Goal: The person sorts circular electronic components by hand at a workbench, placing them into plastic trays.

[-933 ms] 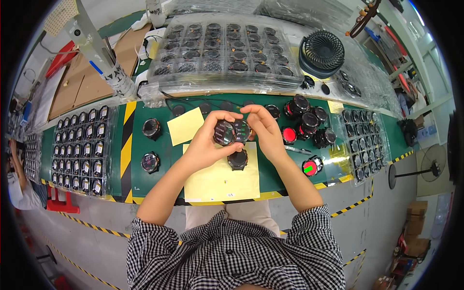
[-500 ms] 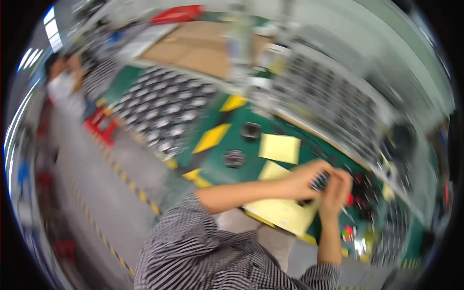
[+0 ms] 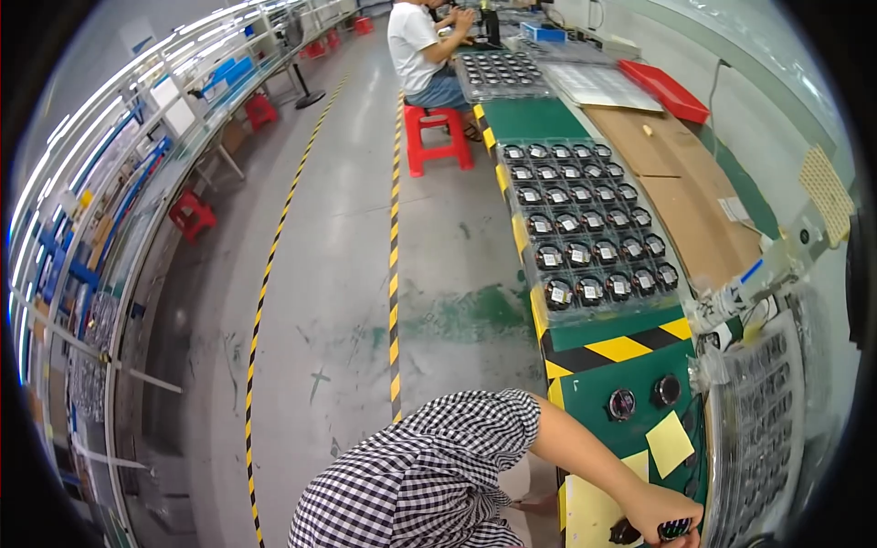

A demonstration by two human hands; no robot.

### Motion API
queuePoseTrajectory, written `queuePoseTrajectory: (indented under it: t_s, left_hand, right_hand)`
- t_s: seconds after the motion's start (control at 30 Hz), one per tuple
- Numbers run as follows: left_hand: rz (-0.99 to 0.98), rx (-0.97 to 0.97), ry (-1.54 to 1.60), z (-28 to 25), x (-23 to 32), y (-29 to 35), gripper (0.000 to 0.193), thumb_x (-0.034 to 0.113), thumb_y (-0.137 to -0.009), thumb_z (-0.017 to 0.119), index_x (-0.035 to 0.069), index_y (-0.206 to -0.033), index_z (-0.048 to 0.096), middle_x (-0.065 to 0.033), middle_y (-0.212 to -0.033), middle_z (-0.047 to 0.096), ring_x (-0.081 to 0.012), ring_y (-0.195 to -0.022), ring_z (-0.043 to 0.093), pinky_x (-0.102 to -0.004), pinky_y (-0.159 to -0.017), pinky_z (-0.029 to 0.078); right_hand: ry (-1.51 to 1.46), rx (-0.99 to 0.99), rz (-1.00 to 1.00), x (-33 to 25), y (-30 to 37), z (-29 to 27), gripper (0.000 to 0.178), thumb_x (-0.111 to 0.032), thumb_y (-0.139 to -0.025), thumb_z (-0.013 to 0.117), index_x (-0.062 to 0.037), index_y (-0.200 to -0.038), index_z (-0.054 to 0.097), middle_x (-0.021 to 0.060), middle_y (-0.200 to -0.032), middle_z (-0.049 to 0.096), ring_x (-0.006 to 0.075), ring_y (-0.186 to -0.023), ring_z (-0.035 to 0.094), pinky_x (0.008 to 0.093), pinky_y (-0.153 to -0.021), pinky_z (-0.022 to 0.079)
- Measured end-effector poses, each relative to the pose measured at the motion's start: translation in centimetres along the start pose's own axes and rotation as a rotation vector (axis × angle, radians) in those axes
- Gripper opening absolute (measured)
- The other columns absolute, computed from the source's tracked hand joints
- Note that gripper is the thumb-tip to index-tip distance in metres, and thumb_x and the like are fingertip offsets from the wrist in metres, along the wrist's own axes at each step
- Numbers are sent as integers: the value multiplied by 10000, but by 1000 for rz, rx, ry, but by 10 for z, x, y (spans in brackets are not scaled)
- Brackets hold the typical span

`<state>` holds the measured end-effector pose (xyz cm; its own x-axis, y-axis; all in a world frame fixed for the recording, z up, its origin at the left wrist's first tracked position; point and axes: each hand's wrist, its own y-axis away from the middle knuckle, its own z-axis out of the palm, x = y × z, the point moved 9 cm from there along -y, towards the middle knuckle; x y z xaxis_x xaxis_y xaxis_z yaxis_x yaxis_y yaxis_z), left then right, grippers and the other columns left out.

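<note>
My left hand (image 3: pixel 660 511) is at the lower right, over the bench's green mat, its fingers closed round a small round black part (image 3: pixel 674 528) with a greenish sheen. Beside the wrist, another dark part (image 3: pixel 625 532) rests on a yellow sheet (image 3: pixel 589 507). Farther up the mat are two round black parts, one with a patterned face (image 3: pixel 621 404) and one plain dark one (image 3: pixel 666 390). A smaller yellow sheet (image 3: pixel 670 444) lies between them and my hand. My right hand is outside the picture.
A clear tray (image 3: pixel 598 306) of round black parts stands farther along the bench. Another tray (image 3: pixel 763 429) is by the wall. Beyond, a co-worker (image 3: pixel 417 46) sits on a red stool (image 3: pixel 438 137). Yellow-black tape (image 3: pixel 635 347) crosses the mat.
The view has swung left along the aisle, so the bench now runs down the right side. My left hand appears lower and farther right; my right hand has left the picture.
</note>
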<state>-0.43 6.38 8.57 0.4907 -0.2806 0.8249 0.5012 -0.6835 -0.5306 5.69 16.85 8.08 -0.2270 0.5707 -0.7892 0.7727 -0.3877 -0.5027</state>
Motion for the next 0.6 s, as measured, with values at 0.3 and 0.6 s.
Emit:
queuePoseTrajectory:
  t_s: [0.3,0.6]
  left_hand:
    - [54,-49,60,3,3,1,350,216,-887,672,-16,-1033,455,-185,-947,502,-316,-809,500,-430,-688,414]
    - [106,-43,36,3,11,6,335,169,-875,659,-18,-1072,463,-199,-981,517,-335,-850,521,-433,-711,431]
  right_hand:
    - [14,12,-177,-4,-3,-2,284,-254,-1020,468,25,-1044,512,122,-893,578,170,-663,543,272,-583,482]
    - [-13,51,-213,-8,3,-6,275,-246,-1009,503,23,-1069,511,117,-951,581,166,-762,552,273,-650,478]
